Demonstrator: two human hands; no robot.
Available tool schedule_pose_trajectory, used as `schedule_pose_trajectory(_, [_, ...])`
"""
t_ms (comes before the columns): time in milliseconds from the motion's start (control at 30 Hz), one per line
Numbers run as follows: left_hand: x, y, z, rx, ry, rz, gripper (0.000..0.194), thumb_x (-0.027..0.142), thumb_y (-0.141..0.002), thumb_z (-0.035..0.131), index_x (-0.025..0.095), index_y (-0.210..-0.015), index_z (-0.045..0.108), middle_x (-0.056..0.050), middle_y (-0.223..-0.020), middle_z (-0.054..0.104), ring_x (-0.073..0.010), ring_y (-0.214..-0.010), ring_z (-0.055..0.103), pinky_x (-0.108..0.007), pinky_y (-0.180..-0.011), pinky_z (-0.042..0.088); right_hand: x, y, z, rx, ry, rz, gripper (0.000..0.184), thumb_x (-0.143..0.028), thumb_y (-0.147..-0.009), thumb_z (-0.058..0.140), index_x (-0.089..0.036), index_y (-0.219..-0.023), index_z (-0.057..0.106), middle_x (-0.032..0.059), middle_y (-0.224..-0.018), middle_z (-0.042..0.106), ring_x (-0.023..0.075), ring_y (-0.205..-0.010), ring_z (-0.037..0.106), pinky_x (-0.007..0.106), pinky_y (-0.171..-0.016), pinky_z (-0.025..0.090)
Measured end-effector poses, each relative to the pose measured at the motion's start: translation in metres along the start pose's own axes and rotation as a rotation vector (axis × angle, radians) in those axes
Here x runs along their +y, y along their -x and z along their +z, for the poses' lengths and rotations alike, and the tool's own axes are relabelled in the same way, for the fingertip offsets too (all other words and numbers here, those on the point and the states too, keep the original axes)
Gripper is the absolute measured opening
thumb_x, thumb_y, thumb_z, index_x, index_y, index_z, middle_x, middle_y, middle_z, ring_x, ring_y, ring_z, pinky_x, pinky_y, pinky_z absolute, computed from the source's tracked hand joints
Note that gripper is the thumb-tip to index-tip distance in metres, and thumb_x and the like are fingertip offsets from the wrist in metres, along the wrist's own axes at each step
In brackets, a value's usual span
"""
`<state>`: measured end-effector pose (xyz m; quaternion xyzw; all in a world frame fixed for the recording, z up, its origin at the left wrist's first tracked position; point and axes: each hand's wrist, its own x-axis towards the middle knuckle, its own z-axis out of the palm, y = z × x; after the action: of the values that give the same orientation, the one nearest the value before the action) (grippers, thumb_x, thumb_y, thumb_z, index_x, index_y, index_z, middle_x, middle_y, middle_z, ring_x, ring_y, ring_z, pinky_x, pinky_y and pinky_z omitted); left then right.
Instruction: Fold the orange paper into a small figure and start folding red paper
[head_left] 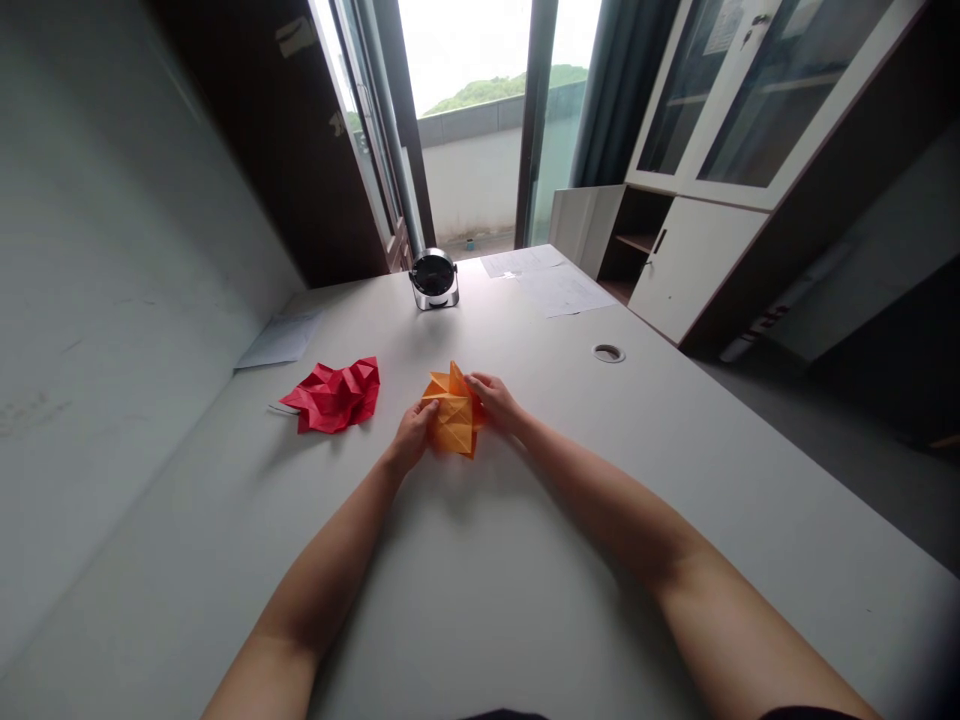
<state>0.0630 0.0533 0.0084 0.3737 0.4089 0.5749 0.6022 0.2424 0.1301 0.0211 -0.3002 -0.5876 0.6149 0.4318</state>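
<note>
A partly folded sheet of orange origami paper (452, 424), creased and with several flaps standing up, is held between both hands just above the white table (465, 600). My left hand (414, 432) pinches its left edge, thumb on the near face. On the other side, my right hand (495, 400) grips the right flaps near the top; its fingertips are partly hidden by the paper. To the left lies a crumpled-looking red origami paper (335, 396) with many creases, apart from both hands.
A round black device on a metal stand (434, 278) stands at the back. Printed sheets (559, 285) lie at the far right, another paper (281, 338) by the left wall. A cable hole (608, 353) is in the tabletop. Cabinets (697, 260) stand beyond the right edge.
</note>
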Motion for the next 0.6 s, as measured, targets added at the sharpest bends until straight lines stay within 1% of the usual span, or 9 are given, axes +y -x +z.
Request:
schedule_pose_trajectory(67, [0.000, -0.001, -0.004, 0.021, 0.076, 0.024, 0.042, 0.043, -0.083, 0.073, 0.014, -0.112, 0.066, -0.010, -0.110, 0.072, -0.0218, -0.098, 0.069, -0.036, -0.091, 0.054, 0.000, -0.002, 0.000, -0.024, -0.007, -0.005, 0.041, -0.058, -0.077, 0.066, -0.019, -0.076, 0.053, -0.0033, -0.067, 0.051, 0.0105, -0.059, 0.045, 0.023, -0.055, 0.036])
schedule_pose_trajectory(133, [0.001, -0.001, -0.006, 0.014, 0.140, 0.028, 0.042, 0.042, -0.084, 0.072, 0.015, -0.115, 0.064, -0.010, -0.113, 0.071, -0.0216, -0.100, 0.068, -0.037, -0.093, 0.053, 0.001, -0.003, -0.001, -0.045, 0.004, -0.008, 0.039, -0.055, -0.075, 0.068, -0.019, -0.080, 0.055, -0.0022, -0.071, 0.056, 0.0114, -0.062, 0.049, 0.023, -0.058, 0.039])
schedule_pose_trajectory(233, [0.002, -0.001, -0.008, -0.021, 0.190, 0.014, 0.043, 0.042, -0.087, 0.069, 0.016, -0.120, 0.062, -0.011, -0.120, 0.068, -0.0237, -0.106, 0.067, -0.040, -0.096, 0.053, 0.006, -0.004, -0.001, -0.039, 0.039, -0.004, 0.035, -0.052, -0.075, 0.066, -0.019, -0.080, 0.055, -0.0015, -0.072, 0.060, 0.0121, -0.064, 0.053, 0.024, -0.060, 0.041])
schedule_pose_trajectory(333, [0.003, -0.001, -0.008, -0.029, 0.198, 0.008, 0.043, 0.043, -0.088, 0.067, 0.016, -0.121, 0.062, -0.013, -0.121, 0.067, -0.0264, -0.108, 0.066, -0.042, -0.096, 0.053, 0.012, -0.006, -0.001, -0.014, 0.075, 0.004, 0.030, -0.047, -0.075, 0.065, -0.019, -0.079, 0.056, -0.0010, -0.071, 0.062, 0.0127, -0.063, 0.054, 0.024, -0.059, 0.042])
schedule_pose_trajectory(400, [0.004, -0.003, -0.011, 0.000, 0.200, 0.034, 0.044, 0.044, -0.088, 0.067, 0.017, -0.122, 0.061, -0.013, -0.122, 0.067, -0.0265, -0.110, 0.065, -0.042, -0.097, 0.053, 0.015, -0.009, -0.003, 0.045, 0.059, -0.001, 0.027, -0.045, -0.074, 0.064, -0.019, -0.077, 0.054, -0.0015, -0.070, 0.061, 0.0125, -0.062, 0.054, 0.025, -0.059, 0.043])
schedule_pose_trajectory(500, [0.004, -0.009, -0.018, 0.079, 0.197, 0.112, 0.045, 0.043, -0.088, 0.067, 0.017, -0.123, 0.059, -0.011, -0.121, 0.067, -0.0227, -0.111, 0.065, -0.037, -0.098, 0.052, 0.018, -0.018, -0.012, 0.206, -0.017, -0.005, 0.026, -0.042, -0.071, 0.062, -0.021, -0.072, 0.048, -0.0032, -0.069, 0.056, 0.0115, -0.061, 0.052, 0.026, -0.059, 0.045])
schedule_pose_trajectory(600, [0.003, -0.014, -0.028, 0.135, 0.140, 0.135, 0.045, 0.045, -0.087, 0.066, 0.016, -0.120, 0.059, -0.010, -0.114, 0.069, -0.0214, -0.104, 0.067, -0.037, -0.096, 0.052, 0.019, -0.025, -0.025, 0.331, -0.079, -0.001, 0.025, -0.040, -0.070, 0.060, -0.022, -0.071, 0.043, -0.0044, -0.067, 0.051, 0.0107, -0.060, 0.050, 0.026, -0.059, 0.046])
